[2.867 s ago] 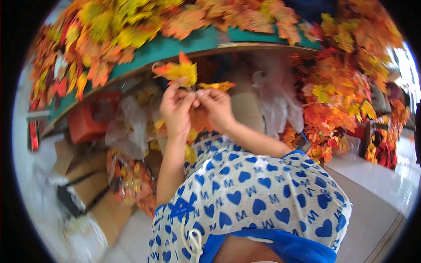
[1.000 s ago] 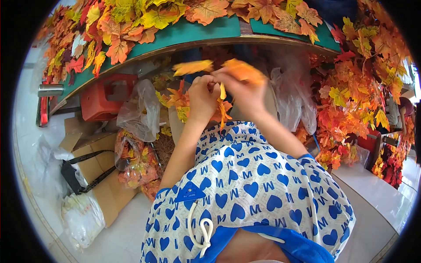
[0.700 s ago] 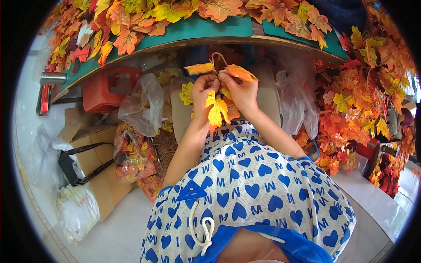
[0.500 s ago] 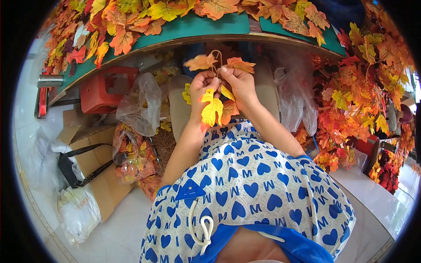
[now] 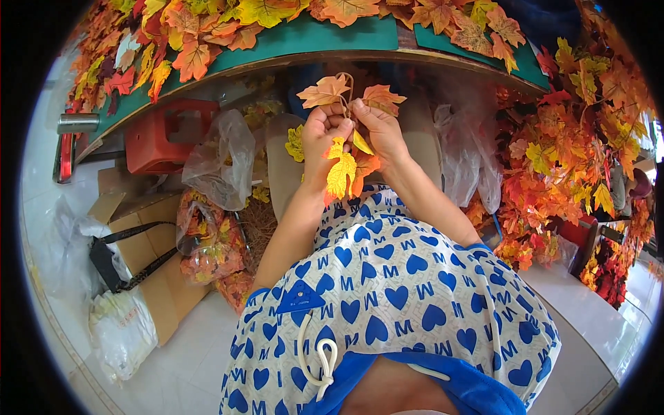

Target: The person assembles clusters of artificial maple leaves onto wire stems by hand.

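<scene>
Both hands meet over my lap, just below the table edge, on a sprig of artificial maple leaves. My left hand (image 5: 322, 142) is closed, pinching the sprig's thin brown stem (image 5: 350, 86). Thumb and fingers of my right hand (image 5: 384, 133) grip the same stem right beside it. The stem loops above the fingertips. An orange leaf (image 5: 323, 91) sticks out to its left and another orange leaf (image 5: 384, 98) to its right. Below the hands hang a yellow leaf (image 5: 341, 176) and, partly behind it, an orange one. The exact pinch point is hidden by my fingers.
A green-topped table (image 5: 311, 40) heaped with autumn leaves curves across the front. Leaf garlands (image 5: 546, 180) hang at the right. To the left are a red plastic stool (image 5: 155, 142), a plastic bag (image 5: 225, 162), a bag of leaves (image 5: 211, 242) and a cardboard box (image 5: 162, 304).
The leaf sprig has shifted slightly right, and its upper left leaf has turned to show more of its face. Both hands keep their hold on the stem.
</scene>
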`<state>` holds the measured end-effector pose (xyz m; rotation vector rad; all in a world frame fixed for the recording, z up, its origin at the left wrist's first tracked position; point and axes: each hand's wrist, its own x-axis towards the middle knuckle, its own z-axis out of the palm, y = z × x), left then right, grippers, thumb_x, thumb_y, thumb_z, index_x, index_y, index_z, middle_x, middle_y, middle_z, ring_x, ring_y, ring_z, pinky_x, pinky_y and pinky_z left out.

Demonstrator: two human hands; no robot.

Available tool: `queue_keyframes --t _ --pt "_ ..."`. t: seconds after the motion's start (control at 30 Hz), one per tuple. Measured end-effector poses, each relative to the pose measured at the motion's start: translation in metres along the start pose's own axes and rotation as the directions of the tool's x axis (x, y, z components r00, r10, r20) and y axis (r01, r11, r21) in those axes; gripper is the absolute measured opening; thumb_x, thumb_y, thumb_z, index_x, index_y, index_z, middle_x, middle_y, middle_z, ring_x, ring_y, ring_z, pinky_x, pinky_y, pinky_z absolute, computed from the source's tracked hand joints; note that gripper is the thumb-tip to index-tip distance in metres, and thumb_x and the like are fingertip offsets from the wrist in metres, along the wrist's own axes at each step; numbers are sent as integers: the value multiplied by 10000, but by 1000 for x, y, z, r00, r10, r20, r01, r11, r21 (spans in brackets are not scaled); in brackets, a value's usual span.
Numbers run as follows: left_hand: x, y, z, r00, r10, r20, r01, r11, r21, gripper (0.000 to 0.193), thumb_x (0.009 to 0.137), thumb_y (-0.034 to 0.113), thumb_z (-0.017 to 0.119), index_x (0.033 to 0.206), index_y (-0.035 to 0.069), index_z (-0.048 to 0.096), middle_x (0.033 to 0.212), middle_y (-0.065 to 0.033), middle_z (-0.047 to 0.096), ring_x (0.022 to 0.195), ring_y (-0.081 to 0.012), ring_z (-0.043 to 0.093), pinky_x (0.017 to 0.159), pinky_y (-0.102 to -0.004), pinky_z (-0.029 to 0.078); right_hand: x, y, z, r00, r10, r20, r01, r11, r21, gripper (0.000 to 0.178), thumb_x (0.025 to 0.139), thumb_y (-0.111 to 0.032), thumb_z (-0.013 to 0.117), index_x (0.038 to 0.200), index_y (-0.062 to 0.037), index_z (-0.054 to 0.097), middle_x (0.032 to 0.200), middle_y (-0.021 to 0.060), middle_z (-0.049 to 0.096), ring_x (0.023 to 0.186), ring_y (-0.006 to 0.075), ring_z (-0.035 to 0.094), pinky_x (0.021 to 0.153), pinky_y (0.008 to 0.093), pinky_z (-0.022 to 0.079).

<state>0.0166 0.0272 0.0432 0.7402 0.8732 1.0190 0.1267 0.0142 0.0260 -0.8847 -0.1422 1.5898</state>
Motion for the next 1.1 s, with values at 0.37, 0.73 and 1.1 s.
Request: queue_keyframes --t 0.37,0.73,1.1 --pt "4 -4 -7 997 24 68 -27 998 48 213 811 23 612 1004 30 521 781 -31 579 613 -66 543 489 -172 408 1 1 0 999 -18 -45 19 1000 16 238 884 -244 603 874 -7 629 766 55 630 603 123 596 533 246 506" --pt "5 -6 -11 998 25 65 -27 999 39 211 810 24 614 1004 24 530 782 -34 580 605 -63 538 485 -169 408 4 7 -3 999 -18 -31 20 997 70 229 884 -231 604 875 -4 626 787 54 626 626 125 595 569 247 505" --pt "7 -8 -13 997 35 72 -38 999 33 207 820 26 604 1014 23 531 782 -36 585 602 -68 540 493 -170 413 2 8 -7 1000 -11 29 12 1000 -19 228 885 -212 601 914 13 619 782 53 628 654 122 607 582 240 517"
